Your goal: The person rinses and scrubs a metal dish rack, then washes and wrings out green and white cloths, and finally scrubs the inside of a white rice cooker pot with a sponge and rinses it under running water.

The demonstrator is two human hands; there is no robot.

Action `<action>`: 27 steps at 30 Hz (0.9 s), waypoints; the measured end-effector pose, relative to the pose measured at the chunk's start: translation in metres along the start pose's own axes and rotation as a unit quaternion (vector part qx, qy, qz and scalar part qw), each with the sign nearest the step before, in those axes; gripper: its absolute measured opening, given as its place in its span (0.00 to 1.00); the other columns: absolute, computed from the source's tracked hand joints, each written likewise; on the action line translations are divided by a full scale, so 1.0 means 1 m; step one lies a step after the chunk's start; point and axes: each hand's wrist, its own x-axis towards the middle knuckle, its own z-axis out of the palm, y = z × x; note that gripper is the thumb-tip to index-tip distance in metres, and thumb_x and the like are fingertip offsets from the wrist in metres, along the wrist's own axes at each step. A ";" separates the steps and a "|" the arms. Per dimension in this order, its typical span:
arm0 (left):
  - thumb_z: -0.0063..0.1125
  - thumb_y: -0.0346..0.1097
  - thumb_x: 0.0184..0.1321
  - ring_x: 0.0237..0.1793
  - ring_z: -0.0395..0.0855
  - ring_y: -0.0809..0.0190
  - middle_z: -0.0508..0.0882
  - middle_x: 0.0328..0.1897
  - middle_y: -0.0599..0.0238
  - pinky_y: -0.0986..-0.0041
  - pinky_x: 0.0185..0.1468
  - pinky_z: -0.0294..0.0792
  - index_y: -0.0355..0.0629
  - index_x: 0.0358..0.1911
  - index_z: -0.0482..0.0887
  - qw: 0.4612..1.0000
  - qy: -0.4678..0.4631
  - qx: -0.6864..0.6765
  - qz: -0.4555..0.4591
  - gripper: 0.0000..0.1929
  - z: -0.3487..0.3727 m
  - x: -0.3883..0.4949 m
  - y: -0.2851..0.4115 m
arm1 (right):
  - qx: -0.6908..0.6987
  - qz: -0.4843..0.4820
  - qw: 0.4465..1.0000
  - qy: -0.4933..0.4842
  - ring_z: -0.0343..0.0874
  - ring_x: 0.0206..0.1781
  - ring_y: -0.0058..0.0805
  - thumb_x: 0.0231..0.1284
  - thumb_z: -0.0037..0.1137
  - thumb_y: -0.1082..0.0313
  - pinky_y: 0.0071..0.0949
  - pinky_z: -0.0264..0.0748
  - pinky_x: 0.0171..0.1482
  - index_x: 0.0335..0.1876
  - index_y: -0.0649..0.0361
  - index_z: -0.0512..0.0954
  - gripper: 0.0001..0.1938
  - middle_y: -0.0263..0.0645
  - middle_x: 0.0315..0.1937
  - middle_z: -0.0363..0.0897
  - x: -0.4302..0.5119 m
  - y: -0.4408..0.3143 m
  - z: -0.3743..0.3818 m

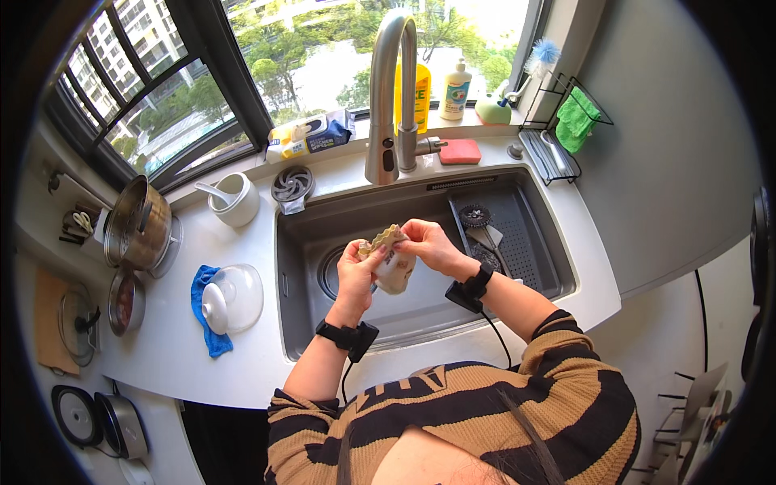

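Both hands grip a small pale cloth pouch [395, 274] with a wavy yellowish top edge, held up over the grey sink [388, 327]. My left hand [357, 270] pinches the rim on its left side, thumb in front. On the right side, the fingers of my right hand [429, 242] are closed on the same rim. Dark printed marks show on the pouch's front; what is inside cannot be seen. Below and left of it lies the round drain [330, 273], partly hidden by my left hand.
A steel faucet [383, 121] arches over the sink's back edge. In the right-hand perforated tray [527, 242] lie a dark round scrubber [474, 215] and a steel-wool pad [485, 257]. A white pot [235, 200], a blue cloth [218, 345] and a clear lid [248, 297] stand left.
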 end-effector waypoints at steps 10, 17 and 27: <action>0.56 0.35 0.59 0.30 0.77 0.71 0.80 0.32 0.69 0.80 0.30 0.71 0.41 0.38 0.76 0.987 0.012 0.131 0.089 0.08 -0.010 0.015 -0.009 | 0.059 -0.041 0.997 -0.019 0.73 0.30 0.14 0.60 0.54 0.67 0.15 0.70 0.32 0.37 0.62 0.74 0.07 0.32 0.29 0.76 -0.006 -0.025 0.025; 0.46 0.42 0.64 0.41 0.77 0.60 0.79 0.40 0.66 0.70 0.47 0.70 0.47 0.39 0.73 0.990 -0.064 -0.072 0.100 0.08 -0.009 0.038 -0.013 | 0.158 0.099 0.968 0.167 0.74 0.29 0.19 0.61 0.53 0.50 0.24 0.74 0.33 0.32 0.62 0.74 0.18 0.34 0.27 0.74 -0.009 -0.016 0.054; 0.37 0.43 0.67 0.53 0.72 0.63 0.77 0.51 0.65 0.73 0.59 0.63 0.44 0.51 0.72 0.986 0.037 -0.046 0.153 0.16 0.023 0.040 -0.060 | 0.224 0.032 0.958 0.174 0.80 0.39 0.29 0.61 0.54 0.55 0.27 0.75 0.41 0.42 0.61 0.77 0.16 0.37 0.37 0.80 0.018 0.017 0.070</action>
